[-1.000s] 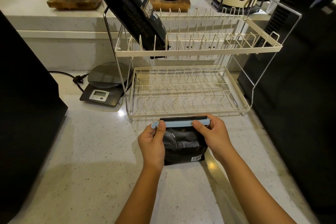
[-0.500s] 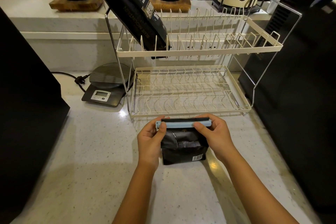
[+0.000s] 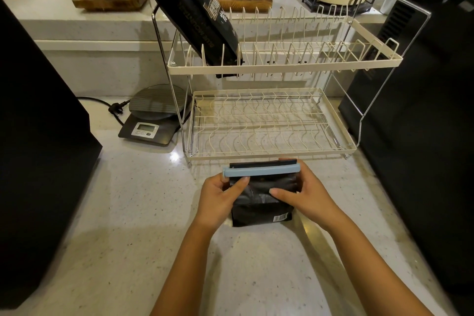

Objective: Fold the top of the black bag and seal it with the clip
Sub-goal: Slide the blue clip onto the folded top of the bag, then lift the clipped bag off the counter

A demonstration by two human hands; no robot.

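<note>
Hands, left and right, closed on either side of black bag upright on tabletop, blue clip clamped across its folded top.

Two bare hands, the left hand and the right hand, with one small black foil bag between them and one long pale-blue plastic clip across its top. Beyond the hands: one cream two-tier wire dish rack, one tall black printed bag in it, one dark digital kitchen scale to their left, two wooden blocks further back
</note>
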